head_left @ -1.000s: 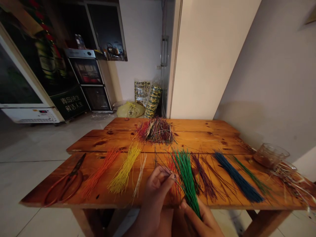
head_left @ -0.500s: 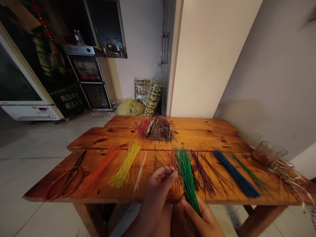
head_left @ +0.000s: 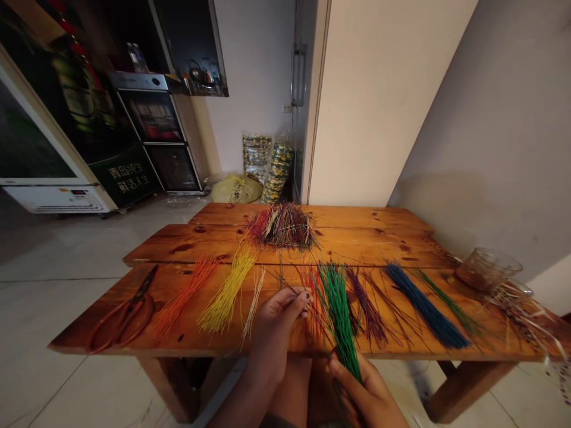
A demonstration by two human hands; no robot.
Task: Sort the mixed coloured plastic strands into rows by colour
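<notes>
Currently, I see the green bundle slanting across the near edge of the desk, its lower end gripped in the right hand. Left hand: thumb and fingertips pinched together, apparently on thin dark strands. Risk, as I judge it: a slackening right grip could let the bundle fan out, tangling with the red strands and purple strands close by.

I see a bright green bundle, a dark blue bundle, orange strands, yellow strands and purple strands; the counter is honey-brown with dark knots, the scissor handles are red-brown, and the heap is multicoloured.
</notes>
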